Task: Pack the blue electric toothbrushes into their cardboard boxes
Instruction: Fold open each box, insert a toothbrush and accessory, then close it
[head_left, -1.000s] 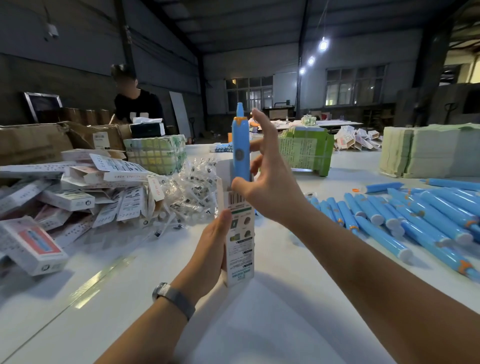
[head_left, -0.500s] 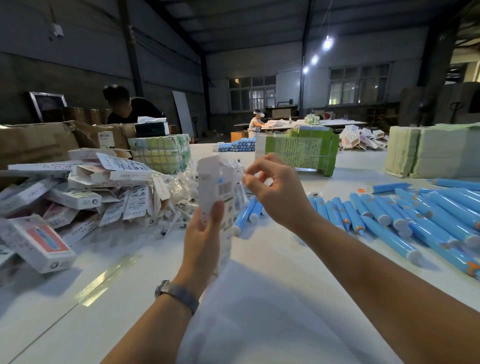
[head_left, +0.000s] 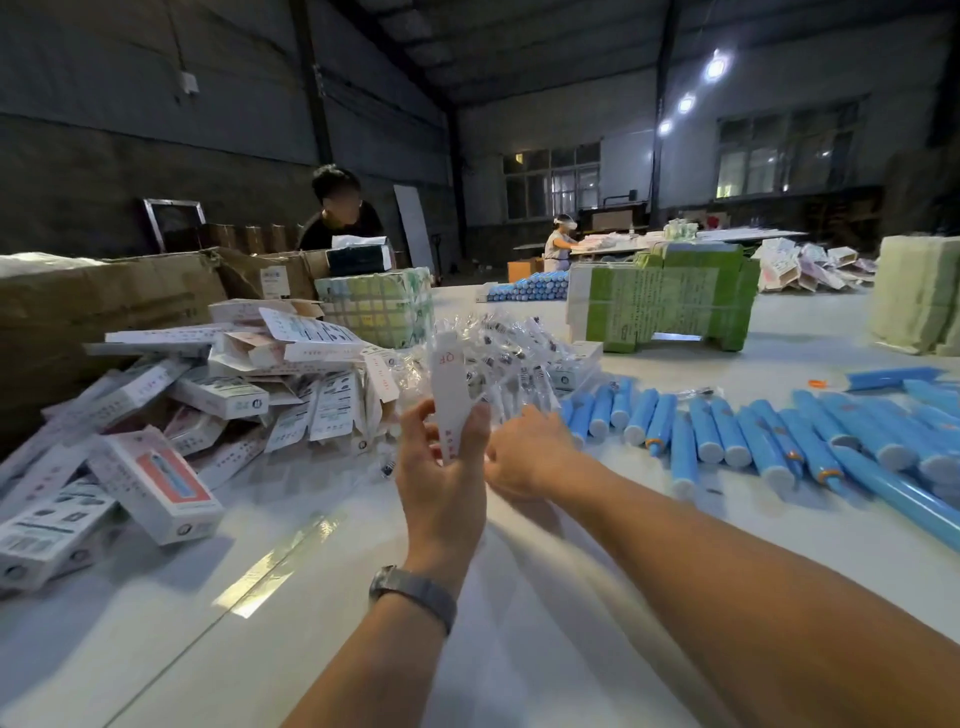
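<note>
Head view: left hand (head_left: 441, 483) grips an upright white cardboard box (head_left: 451, 395), fingers curled round its lower half, above the table's (head_left: 311, 597) middle. Right hand (head_left: 524, 457) is blurred beside it; whether it holds anything I cannot tell, perhaps a wrapper. Blue toothbrushes (head_left: 753, 441) lie toward the right edge, filled boxes (head_left: 156, 415) heaped left, bagged brush heads (head_left: 509, 353) behind.
</note>
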